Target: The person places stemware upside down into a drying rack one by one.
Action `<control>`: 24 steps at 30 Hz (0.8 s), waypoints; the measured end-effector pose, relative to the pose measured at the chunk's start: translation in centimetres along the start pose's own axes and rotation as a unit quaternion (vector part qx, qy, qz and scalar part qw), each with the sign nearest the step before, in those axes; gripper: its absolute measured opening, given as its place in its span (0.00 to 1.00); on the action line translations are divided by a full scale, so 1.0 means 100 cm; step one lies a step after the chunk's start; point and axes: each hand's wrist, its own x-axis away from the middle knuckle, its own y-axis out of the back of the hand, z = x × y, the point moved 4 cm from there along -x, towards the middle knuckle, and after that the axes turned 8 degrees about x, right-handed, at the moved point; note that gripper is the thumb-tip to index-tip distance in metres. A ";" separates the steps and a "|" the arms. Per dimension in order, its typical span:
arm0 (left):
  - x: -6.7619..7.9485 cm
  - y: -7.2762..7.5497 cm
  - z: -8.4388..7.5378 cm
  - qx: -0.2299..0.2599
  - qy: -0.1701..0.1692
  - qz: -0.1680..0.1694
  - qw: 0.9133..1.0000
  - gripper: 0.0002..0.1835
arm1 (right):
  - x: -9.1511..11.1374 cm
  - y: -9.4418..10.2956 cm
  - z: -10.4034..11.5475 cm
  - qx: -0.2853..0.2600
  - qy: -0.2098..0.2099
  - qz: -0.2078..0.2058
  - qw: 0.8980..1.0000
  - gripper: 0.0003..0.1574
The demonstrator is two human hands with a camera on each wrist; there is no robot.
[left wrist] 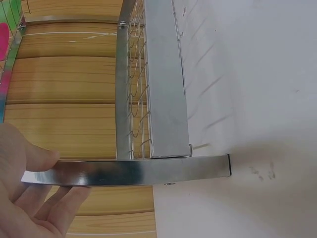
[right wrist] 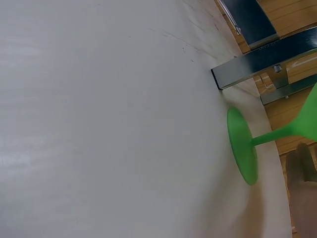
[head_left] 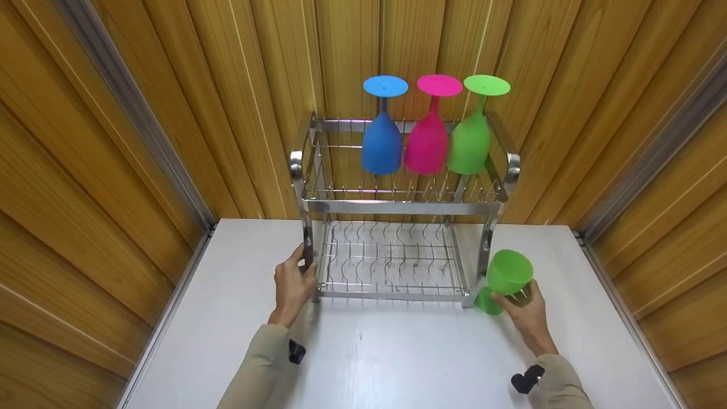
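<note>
A two-tier metal dish rack (head_left: pixel 400 209) stands on the white table. My left hand (head_left: pixel 293 287) grips its left front post, with the thumb on one side and fingers on the other in the left wrist view (left wrist: pixel 29 183). At the rack's right front leg, my right hand (head_left: pixel 525 309) holds a green plastic goblet (head_left: pixel 510 272) by its bowl, mouth up. Its round foot (right wrist: pixel 242 145) is at the table; whether it touches cannot be told. Upside down on the top tier are a blue goblet (head_left: pixel 381 145), a pink goblet (head_left: pixel 427 145) and another green goblet (head_left: pixel 470 145).
The rack's lower wire tier (head_left: pixel 392 258) has wavy dividers. Wood-patterned panels (head_left: pixel 272 85) enclose the white table (head_left: pixel 375 352) at the back and both sides, with metal strips along the corners.
</note>
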 end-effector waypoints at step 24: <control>0.000 0.000 0.002 0.001 0.007 0.001 1.000 0.18 | 0.000 0.000 0.012 0.036 0.019 -0.022 0.999 0.56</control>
